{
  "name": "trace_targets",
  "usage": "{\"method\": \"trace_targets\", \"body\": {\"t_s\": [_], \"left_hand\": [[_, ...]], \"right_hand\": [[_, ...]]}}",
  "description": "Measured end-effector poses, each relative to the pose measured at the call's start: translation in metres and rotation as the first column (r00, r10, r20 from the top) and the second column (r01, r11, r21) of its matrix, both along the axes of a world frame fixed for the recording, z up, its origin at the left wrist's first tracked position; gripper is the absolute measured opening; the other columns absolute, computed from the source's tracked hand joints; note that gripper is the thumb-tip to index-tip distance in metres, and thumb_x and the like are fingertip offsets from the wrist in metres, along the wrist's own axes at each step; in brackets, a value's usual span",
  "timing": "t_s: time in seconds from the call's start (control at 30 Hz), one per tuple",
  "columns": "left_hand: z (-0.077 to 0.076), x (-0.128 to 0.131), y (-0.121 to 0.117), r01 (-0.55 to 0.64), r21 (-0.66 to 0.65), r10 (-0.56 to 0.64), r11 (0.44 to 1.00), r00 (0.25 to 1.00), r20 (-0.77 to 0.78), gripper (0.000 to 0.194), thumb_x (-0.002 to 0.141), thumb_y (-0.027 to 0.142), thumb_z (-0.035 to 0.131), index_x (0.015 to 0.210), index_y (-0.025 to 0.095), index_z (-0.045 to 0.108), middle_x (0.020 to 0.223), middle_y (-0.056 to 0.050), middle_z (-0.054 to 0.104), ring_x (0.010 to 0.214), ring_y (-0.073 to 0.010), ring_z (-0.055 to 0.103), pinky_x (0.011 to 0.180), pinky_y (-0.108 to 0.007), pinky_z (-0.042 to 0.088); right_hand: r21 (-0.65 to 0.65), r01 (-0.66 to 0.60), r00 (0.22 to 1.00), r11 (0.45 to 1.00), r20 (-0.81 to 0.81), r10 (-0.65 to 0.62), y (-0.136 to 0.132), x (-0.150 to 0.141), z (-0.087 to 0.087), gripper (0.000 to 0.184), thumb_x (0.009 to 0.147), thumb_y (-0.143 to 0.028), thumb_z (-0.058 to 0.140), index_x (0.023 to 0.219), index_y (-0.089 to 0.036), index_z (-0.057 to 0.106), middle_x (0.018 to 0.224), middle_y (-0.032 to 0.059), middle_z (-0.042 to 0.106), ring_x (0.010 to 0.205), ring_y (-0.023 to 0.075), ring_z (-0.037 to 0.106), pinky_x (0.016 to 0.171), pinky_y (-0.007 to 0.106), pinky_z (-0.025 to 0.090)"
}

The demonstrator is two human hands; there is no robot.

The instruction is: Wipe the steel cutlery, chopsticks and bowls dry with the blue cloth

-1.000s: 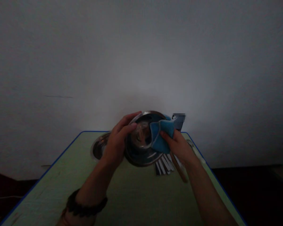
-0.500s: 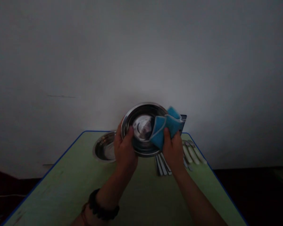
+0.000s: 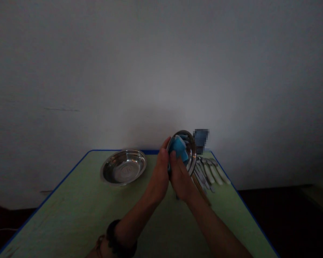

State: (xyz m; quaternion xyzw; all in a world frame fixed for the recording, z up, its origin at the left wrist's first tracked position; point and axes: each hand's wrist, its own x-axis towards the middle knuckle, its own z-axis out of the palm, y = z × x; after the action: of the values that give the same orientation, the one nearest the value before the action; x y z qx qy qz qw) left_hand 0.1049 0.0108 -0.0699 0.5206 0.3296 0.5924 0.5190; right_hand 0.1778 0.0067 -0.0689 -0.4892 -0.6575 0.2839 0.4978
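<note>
A shiny metal bowl (image 3: 193, 152) is held up above the table, tipped so its opening faces right. My left hand (image 3: 161, 173) grips it at the left side, fingers behind the wall. Inside the bowl, my right hand (image 3: 181, 177) presses a blue cloth (image 3: 179, 147) with a pale edge against the left wall. The thumbs are close together at the near rim. A second metal bowl (image 3: 123, 168) rests upright on the table, left of my hands.
On the right of the green table (image 3: 140, 222) lie several pieces of cutlery with pale handles (image 3: 216, 173). Closer in are metal utensils and brown sticks (image 3: 200, 186), partly covered by my right hand. A blurred-out dark rectangle (image 3: 201, 138) stands at the wall (image 3: 161, 71).
The held bowl has turned from facing me to facing right and shifted rightward. The cloth has moved from its right rim into the inside left. The second bowl is now fully uncovered.
</note>
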Motion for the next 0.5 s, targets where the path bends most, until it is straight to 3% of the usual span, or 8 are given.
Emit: {"method": "trace_targets", "body": {"t_s": [0.13, 0.27, 0.37, 0.43, 0.5], "left_hand": [[0.012, -0.011, 0.005, 0.041, -0.057, -0.033, 0.998, 0.989, 0.145, 0.050, 0.091, 0.053, 0.033, 0.133, 0.027, 0.044, 0.137, 0.000, 0.049, 0.130, -0.0180, 0.038, 0.109, -0.032, 0.030], [0.024, -0.024, 0.013, 0.052, -0.273, 0.023, 0.961, 0.964, 0.265, 0.065, 0.082, 0.066, 0.037, 0.112, 0.013, 0.061, 0.101, -0.010, 0.070, 0.111, -0.0272, 0.057, 0.095, -0.039, 0.046], [0.021, -0.019, 0.012, -0.002, -0.328, 0.096, 0.945, 0.958, 0.270, 0.064, 0.080, 0.067, 0.037, 0.104, 0.013, 0.063, 0.090, -0.007, 0.072, 0.107, -0.0269, 0.059, 0.092, -0.039, 0.049], [0.015, -0.008, 0.007, -0.105, -0.267, 0.174, 0.958, 0.953, 0.249, 0.052, 0.084, 0.060, 0.039, 0.109, 0.020, 0.060, 0.098, -0.003, 0.070, 0.115, -0.0226, 0.054, 0.099, -0.034, 0.044], [0.011, 0.003, 0.000, -0.133, -0.208, 0.179, 0.969, 0.959, 0.218, 0.047, 0.088, 0.056, 0.035, 0.116, 0.025, 0.055, 0.106, 0.000, 0.068, 0.121, -0.0199, 0.049, 0.104, -0.031, 0.040]], "right_hand": [[0.026, -0.198, 0.979, 0.980, 0.062, 0.196, -0.002, 0.007, 0.006, 0.050, 0.093, -0.046, 0.021, 0.130, -0.021, 0.044, 0.132, 0.0063, 0.051, 0.130, 0.0171, 0.038, 0.109, 0.037, 0.030], [0.019, -0.342, 0.930, 0.939, 0.149, 0.336, -0.006, 0.010, 0.014, 0.042, 0.093, -0.042, 0.025, 0.105, -0.024, 0.061, 0.103, 0.0019, 0.067, 0.098, 0.0157, 0.061, 0.089, 0.032, 0.046], [0.055, -0.309, 0.941, 0.949, 0.162, 0.297, -0.008, 0.005, 0.017, 0.036, 0.093, -0.039, 0.029, 0.104, -0.024, 0.061, 0.100, 0.0012, 0.067, 0.091, 0.0150, 0.062, 0.086, 0.031, 0.046], [0.086, -0.225, 0.972, 0.971, 0.096, 0.217, -0.009, 0.002, 0.017, 0.036, 0.094, -0.037, 0.029, 0.113, -0.024, 0.056, 0.109, 0.0029, 0.064, 0.102, 0.0154, 0.059, 0.092, 0.031, 0.044], [0.108, -0.149, 0.989, 0.983, 0.023, 0.147, -0.011, 0.001, 0.019, 0.037, 0.094, -0.037, 0.029, 0.119, -0.023, 0.052, 0.117, 0.0037, 0.061, 0.111, 0.0153, 0.055, 0.097, 0.031, 0.041]]}}
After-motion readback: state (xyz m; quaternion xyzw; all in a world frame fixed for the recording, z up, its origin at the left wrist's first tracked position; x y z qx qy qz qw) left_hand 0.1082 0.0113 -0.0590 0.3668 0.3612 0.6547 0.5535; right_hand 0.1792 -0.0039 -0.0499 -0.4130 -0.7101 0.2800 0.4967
